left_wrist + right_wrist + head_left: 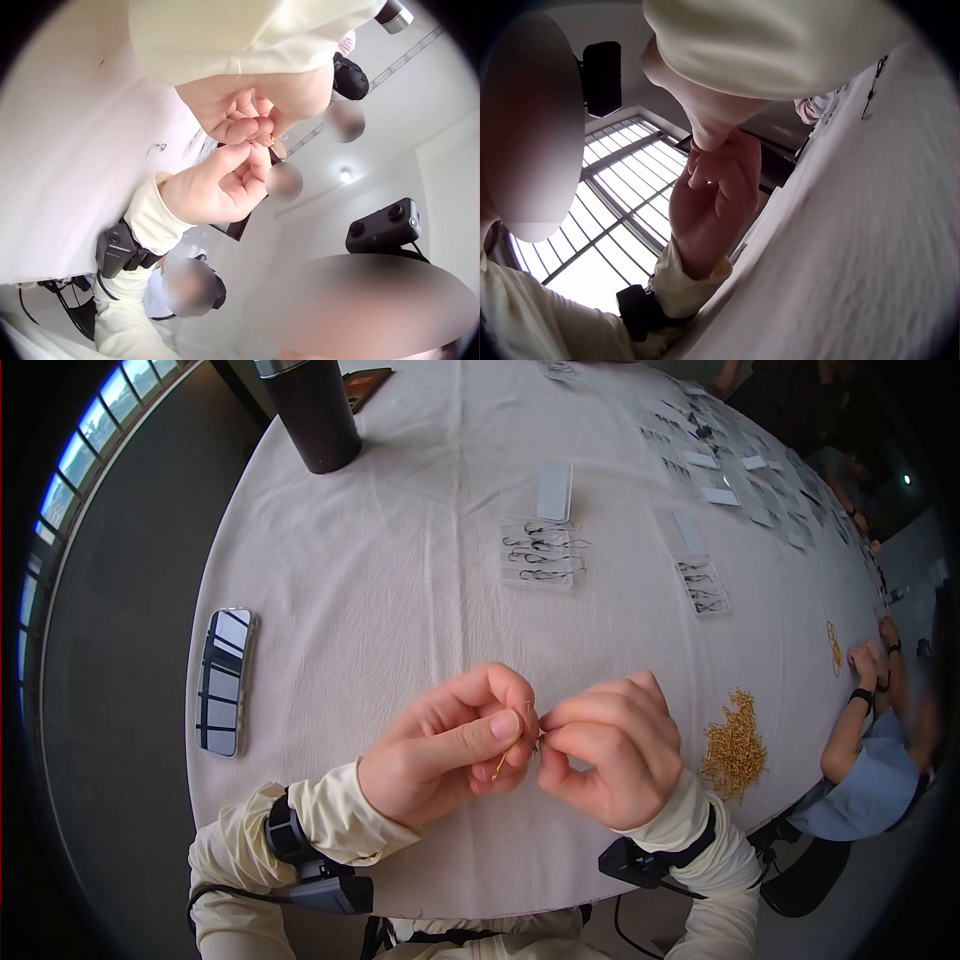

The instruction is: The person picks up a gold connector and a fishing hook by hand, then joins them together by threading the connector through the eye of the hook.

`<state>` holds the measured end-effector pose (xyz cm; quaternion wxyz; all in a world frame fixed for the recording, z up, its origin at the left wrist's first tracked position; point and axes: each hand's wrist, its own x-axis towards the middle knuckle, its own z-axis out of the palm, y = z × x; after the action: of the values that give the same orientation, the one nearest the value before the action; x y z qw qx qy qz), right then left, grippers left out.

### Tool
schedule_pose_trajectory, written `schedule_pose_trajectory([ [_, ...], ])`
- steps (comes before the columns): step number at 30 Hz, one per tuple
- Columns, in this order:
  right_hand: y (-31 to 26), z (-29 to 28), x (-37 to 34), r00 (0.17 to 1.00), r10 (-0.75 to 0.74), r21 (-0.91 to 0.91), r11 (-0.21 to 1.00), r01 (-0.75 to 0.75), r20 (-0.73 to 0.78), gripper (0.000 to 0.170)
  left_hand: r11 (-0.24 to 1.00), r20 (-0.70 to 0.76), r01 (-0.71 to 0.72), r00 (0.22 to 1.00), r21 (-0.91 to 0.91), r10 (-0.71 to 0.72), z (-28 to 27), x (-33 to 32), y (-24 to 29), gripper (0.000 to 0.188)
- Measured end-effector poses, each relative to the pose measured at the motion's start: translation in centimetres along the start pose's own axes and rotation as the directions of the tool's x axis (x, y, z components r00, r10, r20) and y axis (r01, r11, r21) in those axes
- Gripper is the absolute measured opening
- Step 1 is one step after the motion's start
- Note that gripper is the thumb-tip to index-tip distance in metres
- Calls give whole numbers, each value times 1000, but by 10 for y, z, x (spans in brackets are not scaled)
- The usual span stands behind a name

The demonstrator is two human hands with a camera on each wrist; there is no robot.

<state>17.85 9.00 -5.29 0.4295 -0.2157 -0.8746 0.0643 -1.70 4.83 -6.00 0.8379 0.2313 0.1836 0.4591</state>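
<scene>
In the head view my left hand [450, 735] pinches a small gold metal piece [498, 767] between thumb and index finger. Its gold end hangs below the thumb, and a thin tip shows above the thumbnail. Close against it, my right hand [612, 750] has thumb and fingertips pinched together on a tiny dark piece [540, 743], mostly hidden by the fingers. Both hands meet above the cloth near the table's front. The left wrist view shows a gold glint [271, 139] at the left fingertips. To the right lies a heap of small gold metal pieces [735, 748].
A white cloth covers the table [330, 610]. Ahead are clear boxes [540, 582] [712, 606] of dark wire loops. A phone [226, 682] lies left, a dark tumbler [312, 420] stands behind it. Many small packets [760, 510] spread far right, where other people [860, 770] sit.
</scene>
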Motion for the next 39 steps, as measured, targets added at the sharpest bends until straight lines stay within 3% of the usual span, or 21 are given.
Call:
schedule_pose_trajectory([
  [3, 0, 1, -1, 1000, -1, 32, 1000, 0, 11, 31, 1000, 8, 5, 1000, -15, -4, 1, 0, 0, 11],
  [5, 0, 0, -3, 1000, 23, 106, 994, -25, 19, 46, 1000, 3, 8, 1000, -16, -8, 1, -1, 1, 10],
  [8, 0, 2, 0, 999, -6, 87, 996, 9, -44, 38, 1000, 3, 11, 1000, -22, -11, 0, -1, 1, 10],
  [24, -2, -2, -3, 999, 31, 219, 975, -25, -24, 36, 998, -29, -23, 999, -50, 22, 4, -1, 7, 9],
  [26, -3, -7, -7, 970, 237, 362, 900, -241, 57, 26, 998, 7, -40, 999, -39, 40, 2, -1, 7, 10],
  [27, -3, -7, -7, 970, 236, 362, 901, -240, 56, 26, 998, 43, -56, 997, -28, 57, 0, -1, 7, 10],
  [29, -2, -8, -9, 766, 523, 550, 539, -638, 375, 15, 998, 55, -68, 996, 9, 68, 0, -1, 9, 11],
  [30, -1, -6, -11, 701, 542, 600, 391, -698, 464, 15, 996, 66, -80, 995, 46, 77, 0, -1, 9, 12],
  [31, -3, -4, -10, 701, 542, 599, 391, -698, 463, 15, 996, 67, -80, 995, 46, 76, 0, -1, 10, 12],
  [33, -7, 0, -9, 648, 557, 716, 129, -686, 520, 17, 988, 46, -97, 995, 124, 92, 1, -1, 9, 12],
  [39, -7, 3, -12, 557, 588, 713, -49, -699, 587, 20, 952, 50, -112, 993, 285, 102, -3, -2, 7, 12],
])
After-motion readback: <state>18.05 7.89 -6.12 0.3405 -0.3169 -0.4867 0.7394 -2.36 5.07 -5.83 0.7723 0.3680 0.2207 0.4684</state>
